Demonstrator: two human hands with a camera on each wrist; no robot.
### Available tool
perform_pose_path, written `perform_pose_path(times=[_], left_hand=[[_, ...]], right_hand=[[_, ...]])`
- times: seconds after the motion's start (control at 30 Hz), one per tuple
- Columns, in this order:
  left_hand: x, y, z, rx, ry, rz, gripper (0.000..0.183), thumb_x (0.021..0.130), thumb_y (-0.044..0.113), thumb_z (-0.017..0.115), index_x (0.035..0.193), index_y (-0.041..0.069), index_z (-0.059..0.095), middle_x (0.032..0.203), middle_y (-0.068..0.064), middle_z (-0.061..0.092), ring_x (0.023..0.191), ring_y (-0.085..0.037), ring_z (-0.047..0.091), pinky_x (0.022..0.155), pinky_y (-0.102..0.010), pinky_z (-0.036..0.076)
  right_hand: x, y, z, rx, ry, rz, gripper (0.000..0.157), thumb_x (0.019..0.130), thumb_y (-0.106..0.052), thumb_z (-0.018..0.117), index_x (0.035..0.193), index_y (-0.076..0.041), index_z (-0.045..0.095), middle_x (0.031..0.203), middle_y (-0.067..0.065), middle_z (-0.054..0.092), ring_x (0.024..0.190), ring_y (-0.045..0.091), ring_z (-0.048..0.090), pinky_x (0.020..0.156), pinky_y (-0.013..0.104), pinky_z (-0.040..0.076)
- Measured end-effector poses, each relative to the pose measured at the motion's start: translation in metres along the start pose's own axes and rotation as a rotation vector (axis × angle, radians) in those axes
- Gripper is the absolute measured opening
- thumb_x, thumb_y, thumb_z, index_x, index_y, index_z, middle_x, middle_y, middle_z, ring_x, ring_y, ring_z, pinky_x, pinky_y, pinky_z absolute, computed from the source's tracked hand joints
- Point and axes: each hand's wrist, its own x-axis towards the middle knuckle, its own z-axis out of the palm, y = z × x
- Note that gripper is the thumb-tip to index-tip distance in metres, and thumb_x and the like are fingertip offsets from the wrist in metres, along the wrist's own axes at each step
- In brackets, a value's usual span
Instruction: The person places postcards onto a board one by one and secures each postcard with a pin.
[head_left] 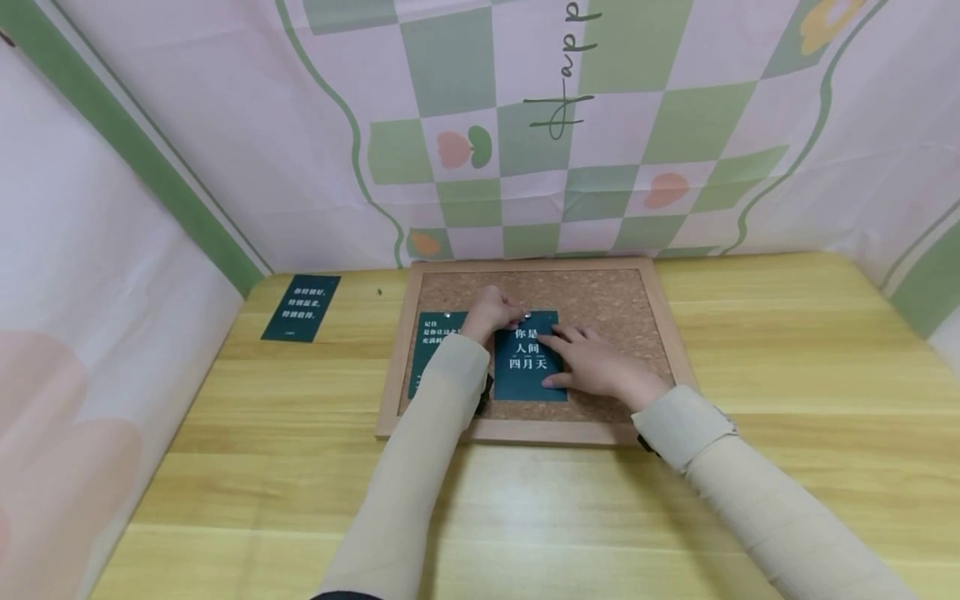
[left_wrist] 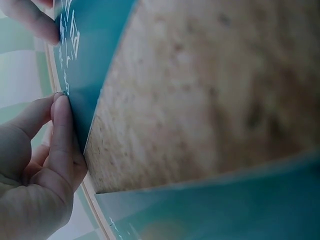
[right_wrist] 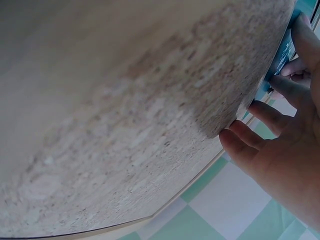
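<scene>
A dark green card (head_left: 529, 379) with white lettering lies on the framed corkboard (head_left: 600, 292). At its top edge my left hand (head_left: 491, 313) pinches a small shiny pushpin (head_left: 527, 315) between thumb and forefinger. The left wrist view shows the fingertips (left_wrist: 61, 100) pressed together right at the card's edge, mostly hiding the pin. My right hand (head_left: 596, 362) rests with spread fingers over the card's right side, some fingertips (right_wrist: 226, 137) on the bare cork. Left of it, a second green card (head_left: 424, 367) has a shiny pin at its top, partly covered by my left arm.
A third green card (head_left: 300, 308) lies on the wooden table (head_left: 247, 467), left of the board. A small dark speck (head_left: 379, 292) sits between them. The board's wooden frame (head_left: 525, 432) forms a raised rim, and a checkered cloth (head_left: 525, 150) hangs just behind it.
</scene>
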Motion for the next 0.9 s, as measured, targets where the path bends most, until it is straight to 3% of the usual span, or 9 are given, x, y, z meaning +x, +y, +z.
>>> perform_pose_path(times=[0.17,0.3,0.9], left_hand=[[-0.0011,0.0002,0.0023,-0.069,0.021,-0.024,0.022,0.093,0.017,0.062,0.102,0.000,0.071,0.083,-0.007,0.066,0.060,-0.008,0.055,0.056,-0.017,0.045],[-0.0016,0.0004,0.0035,-0.100,0.025,-0.029,0.022,0.093,0.017,0.062,0.103,0.000,0.071,0.078,-0.004,0.063,0.060,-0.008,0.055,0.057,-0.018,0.046],[-0.0015,-0.0003,0.0022,-0.069,0.016,-0.021,0.023,0.094,0.021,0.061,0.094,0.001,0.072,0.067,0.000,0.057,0.058,-0.009,0.053,0.061,-0.022,0.044]], right_hand=[[0.0000,-0.0002,-0.0006,-0.004,-0.001,-0.004,0.072,0.092,-0.041,0.060,0.149,-0.007,0.032,0.154,0.028,0.024,0.139,0.052,0.022,0.110,0.064,0.025],[-0.0001,0.0002,-0.0004,-0.008,0.000,-0.007,0.072,0.092,-0.040,0.060,0.148,-0.007,0.032,0.153,0.029,0.024,0.138,0.052,0.022,0.111,0.065,0.025],[0.0001,0.0002,0.0009,-0.007,0.012,-0.008,0.072,0.091,-0.041,0.061,0.148,-0.007,0.032,0.153,0.028,0.024,0.139,0.052,0.022,0.110,0.064,0.026]])
